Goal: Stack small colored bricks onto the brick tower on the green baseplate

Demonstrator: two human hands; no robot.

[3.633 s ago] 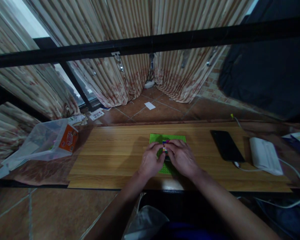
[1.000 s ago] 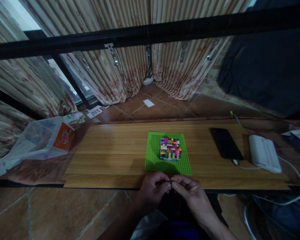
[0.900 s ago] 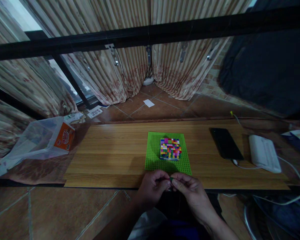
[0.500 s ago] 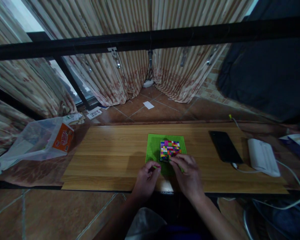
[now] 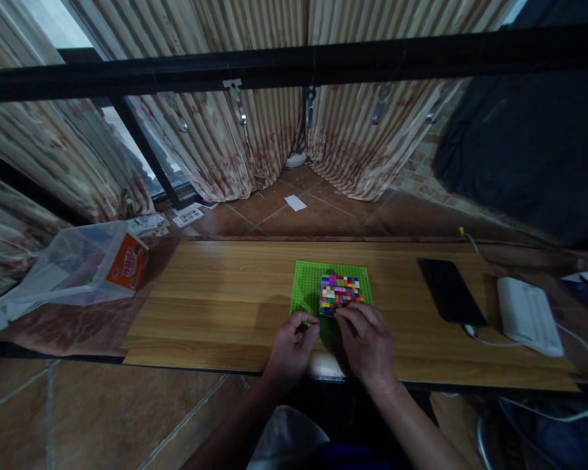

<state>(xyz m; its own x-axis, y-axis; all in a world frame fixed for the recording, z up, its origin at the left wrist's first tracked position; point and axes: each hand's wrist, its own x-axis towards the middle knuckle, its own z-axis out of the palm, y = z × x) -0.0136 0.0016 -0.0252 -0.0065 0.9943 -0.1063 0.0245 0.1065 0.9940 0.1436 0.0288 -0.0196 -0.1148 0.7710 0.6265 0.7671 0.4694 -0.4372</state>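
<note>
A green studded baseplate (image 5: pixel 304 281) lies on the wooden table. On it sits a low block of many-coloured toy bricks (image 5: pixel 340 292), several colours side by side. My right hand (image 5: pixel 370 343) reaches over the plate's near right part, thumb and forefinger pinched at the block's near edge and hiding that corner. Whatever is between those fingertips is too small to tell. My left hand (image 5: pixel 293 346) hovers at the plate's near left corner, fingers curled and tips together, apart from the block. A speck of pink shows at its fingertips, too small to name.
On the right of the table (image 5: pixel 215 294) lie a black phone (image 5: pixel 451 292) with a cable plugged in and a white box-shaped device (image 5: pixel 529 316). A clear plastic bin (image 5: pixel 85 261) with an orange label stands left. A dark rail (image 5: pixel 274 68) crosses before the curtains.
The view has shifted slightly, so the table and plate appear a little further right. My right fingertips stay at the block's near edge; my left hand remains pinched beside the plate's corner.
</note>
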